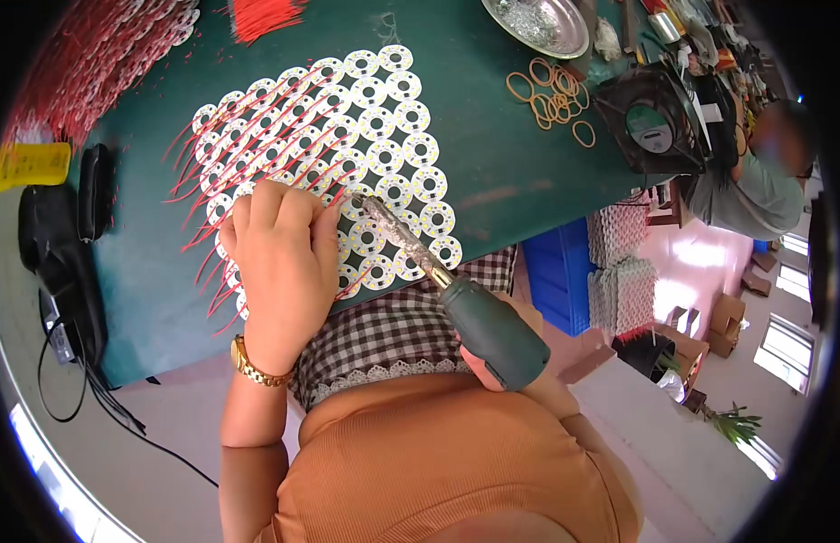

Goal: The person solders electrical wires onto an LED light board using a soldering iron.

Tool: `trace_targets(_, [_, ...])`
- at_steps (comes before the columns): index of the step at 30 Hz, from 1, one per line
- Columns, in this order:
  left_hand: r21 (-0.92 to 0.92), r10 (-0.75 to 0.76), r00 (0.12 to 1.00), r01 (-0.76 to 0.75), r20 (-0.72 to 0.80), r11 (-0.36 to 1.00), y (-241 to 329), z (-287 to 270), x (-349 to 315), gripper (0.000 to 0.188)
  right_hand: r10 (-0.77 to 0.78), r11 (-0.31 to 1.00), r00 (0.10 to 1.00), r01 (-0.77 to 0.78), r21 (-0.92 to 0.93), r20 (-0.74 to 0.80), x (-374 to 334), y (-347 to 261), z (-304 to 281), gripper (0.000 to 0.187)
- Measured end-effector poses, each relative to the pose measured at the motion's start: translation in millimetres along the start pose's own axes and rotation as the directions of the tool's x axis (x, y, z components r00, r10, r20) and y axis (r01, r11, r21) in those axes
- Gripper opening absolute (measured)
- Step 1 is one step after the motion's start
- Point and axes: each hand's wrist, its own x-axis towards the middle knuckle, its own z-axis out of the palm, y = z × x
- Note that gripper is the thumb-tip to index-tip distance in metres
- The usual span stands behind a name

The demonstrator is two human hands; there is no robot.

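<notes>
My right hand (480, 365), mostly hidden behind the handle, grips a soldering iron (499, 333) with a dark green handle and a crusted metal barrel. The iron's tip rests at or just above one of the round white circuit boards (384, 158), close to my left thumb. These boards lie in touching rows as a slanted sheet, with small yellow chips on them. My left hand (280, 258) is over the sheet's lower left, fingers curled and drawn together; whatever they pinch is hidden. Thin red wires (257, 156) run leftward from many boards, several beside my left fingers.
On the green table (501, 145) lie rubber bands (551, 95), a metal dish (546, 27), a black fan (650, 122) and red wire bundles (264, 16). Wired boards (94, 59) pile up at far left, near a yellow packet (31, 166). A blue crate (557, 276) stands right; another person (745, 185) sits beyond.
</notes>
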Motion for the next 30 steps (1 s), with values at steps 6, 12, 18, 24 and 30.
trace_targets(6, [0.003,0.005,1.000,-0.005,-0.021,1.000,0,0,1,0.011,0.443,0.838,0.893,-0.444,0.318,0.082,-17,11,16,0.033])
trace_targets(12, [-0.004,0.004,1.000,-0.004,-0.030,1.000,0,0,0,0.012,0.060,0.998,0.997,-0.059,0.026,-0.055,9,-12,-1,0.033])
trace_targets(18, [-0.004,0.012,0.998,-0.012,-0.062,1.000,0,1,-1,0.016,0.188,0.976,0.982,-0.189,-0.105,-0.025,7,-17,-5,0.023])
trace_targets(24, [-0.023,0.014,0.999,-0.015,-0.052,1.000,-2,2,-1,0.013,0.145,0.978,0.985,-0.157,-0.133,-0.096,16,-22,-1,0.012])
trace_targets(30, [-0.024,0.022,0.998,-0.023,-0.055,0.999,-2,3,-1,0.014,0.192,0.978,0.947,-0.206,-0.028,-0.258,11,-16,12,0.010])
